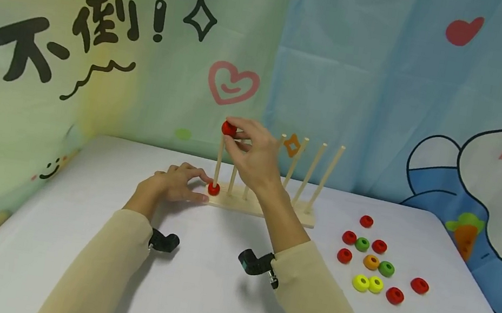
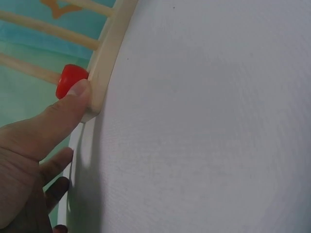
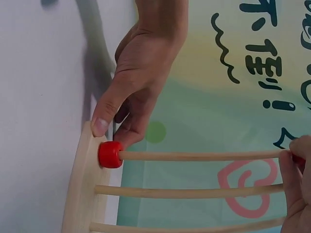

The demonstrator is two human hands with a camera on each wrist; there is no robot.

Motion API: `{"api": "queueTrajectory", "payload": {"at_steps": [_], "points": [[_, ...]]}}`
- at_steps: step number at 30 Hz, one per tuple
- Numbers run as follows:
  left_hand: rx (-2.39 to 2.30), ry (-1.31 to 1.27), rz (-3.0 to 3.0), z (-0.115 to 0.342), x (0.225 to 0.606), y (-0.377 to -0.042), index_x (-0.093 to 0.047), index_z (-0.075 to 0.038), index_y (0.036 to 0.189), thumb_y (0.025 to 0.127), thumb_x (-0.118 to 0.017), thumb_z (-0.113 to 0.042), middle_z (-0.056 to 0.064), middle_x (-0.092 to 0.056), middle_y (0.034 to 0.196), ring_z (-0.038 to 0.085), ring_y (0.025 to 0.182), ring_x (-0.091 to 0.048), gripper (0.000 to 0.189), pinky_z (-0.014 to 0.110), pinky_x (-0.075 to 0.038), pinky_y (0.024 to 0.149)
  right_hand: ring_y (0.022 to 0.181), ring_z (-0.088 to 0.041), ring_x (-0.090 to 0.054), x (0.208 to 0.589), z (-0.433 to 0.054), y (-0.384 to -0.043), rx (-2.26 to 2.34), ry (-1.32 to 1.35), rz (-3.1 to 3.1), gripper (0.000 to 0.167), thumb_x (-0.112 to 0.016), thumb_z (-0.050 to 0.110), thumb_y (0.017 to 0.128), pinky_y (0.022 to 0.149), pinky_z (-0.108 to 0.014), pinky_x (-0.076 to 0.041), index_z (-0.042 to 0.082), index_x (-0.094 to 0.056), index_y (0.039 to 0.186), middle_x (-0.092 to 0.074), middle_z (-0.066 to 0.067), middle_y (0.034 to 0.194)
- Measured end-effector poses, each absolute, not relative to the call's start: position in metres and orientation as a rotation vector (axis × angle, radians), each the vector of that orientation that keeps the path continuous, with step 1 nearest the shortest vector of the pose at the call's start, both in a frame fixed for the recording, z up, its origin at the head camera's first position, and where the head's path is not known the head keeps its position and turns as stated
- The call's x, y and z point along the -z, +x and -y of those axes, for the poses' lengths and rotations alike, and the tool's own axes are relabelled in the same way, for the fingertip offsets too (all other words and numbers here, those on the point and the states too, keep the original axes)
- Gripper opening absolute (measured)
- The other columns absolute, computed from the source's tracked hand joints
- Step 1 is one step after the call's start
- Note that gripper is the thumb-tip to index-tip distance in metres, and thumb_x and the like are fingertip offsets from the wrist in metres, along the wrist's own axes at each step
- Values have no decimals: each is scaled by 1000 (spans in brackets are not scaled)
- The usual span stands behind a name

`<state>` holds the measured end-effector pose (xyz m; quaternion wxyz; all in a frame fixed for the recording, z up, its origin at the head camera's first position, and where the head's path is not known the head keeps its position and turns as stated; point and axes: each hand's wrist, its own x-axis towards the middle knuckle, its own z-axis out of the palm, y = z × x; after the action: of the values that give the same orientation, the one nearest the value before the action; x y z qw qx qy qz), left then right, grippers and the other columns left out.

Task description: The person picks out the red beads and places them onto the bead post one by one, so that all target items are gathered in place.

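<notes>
A wooden peg stand [image 1: 243,203] with a row of upright pegs is on the white table. On its leftmost peg, a red bead [image 1: 213,189] sits down at the base. My left hand [image 1: 176,182] holds the left end of the stand, thumb at the front edge and index finger toward the back. In the left wrist view the thumb [image 2: 60,114] lies right beside the seated bead. High up, my right hand [image 1: 256,152] pinches another red bead [image 1: 228,129] at the top of that same peg. Fingers partly cover this bead in the right wrist view.
To the right of the stand lie several loose beads: red [image 1: 394,296], green [image 1: 386,269], yellow [image 1: 361,283] and one orange [image 1: 371,262]. A printed cloth [image 1: 353,74] hangs behind the table [image 1: 190,289]. The remaining pegs [image 1: 325,179] stand close to the right forearm.
</notes>
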<state>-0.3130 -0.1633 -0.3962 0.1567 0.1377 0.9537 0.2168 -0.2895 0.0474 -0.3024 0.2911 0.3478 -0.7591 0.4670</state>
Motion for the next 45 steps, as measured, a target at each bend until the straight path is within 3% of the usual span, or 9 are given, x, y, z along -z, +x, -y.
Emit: {"api": "queueTrajectory", "payload": {"at_steps": [14, 28, 36, 45], "points": [[-621, 387, -2719, 160, 396, -315, -53, -46, 134, 79, -70, -65, 7, -28, 156, 40, 141, -23, 60, 74, -22, 102, 76, -15, -71, 290, -42, -291, -1197, 810, 2085, 28, -73, 13, 90, 66, -23, -56, 6, -69, 117, -65, -7, 108], [-625, 373, -2717, 157, 398, -314, -53, -46, 135, 80, -68, -66, 6, -27, 157, 39, 141, -23, 60, 73, -22, 103, 52, -6, -60, 282, -41, -292, -1223, 786, 2238, 41, -72, 13, 90, 54, -23, -53, 10, -62, 129, -61, -6, 122], [-609, 347, -2728, 160, 396, -315, -52, -43, 133, 81, -69, -64, 6, -28, 156, 39, 140, -23, 58, 74, -23, 102, 57, -7, -63, 282, -43, -288, -1258, 827, 2167, 41, -74, 12, 89, 53, -22, -54, 8, -61, 127, -59, -7, 120], [-595, 352, -2718, 162, 398, -316, -51, -44, 134, 80, -68, -66, 5, -28, 155, 39, 140, -24, 60, 73, -23, 102, 64, -12, -65, 284, -48, -281, -1375, 895, 2167, 30, -72, 12, 90, 55, -25, -56, 8, -62, 118, -61, -4, 112]]}}
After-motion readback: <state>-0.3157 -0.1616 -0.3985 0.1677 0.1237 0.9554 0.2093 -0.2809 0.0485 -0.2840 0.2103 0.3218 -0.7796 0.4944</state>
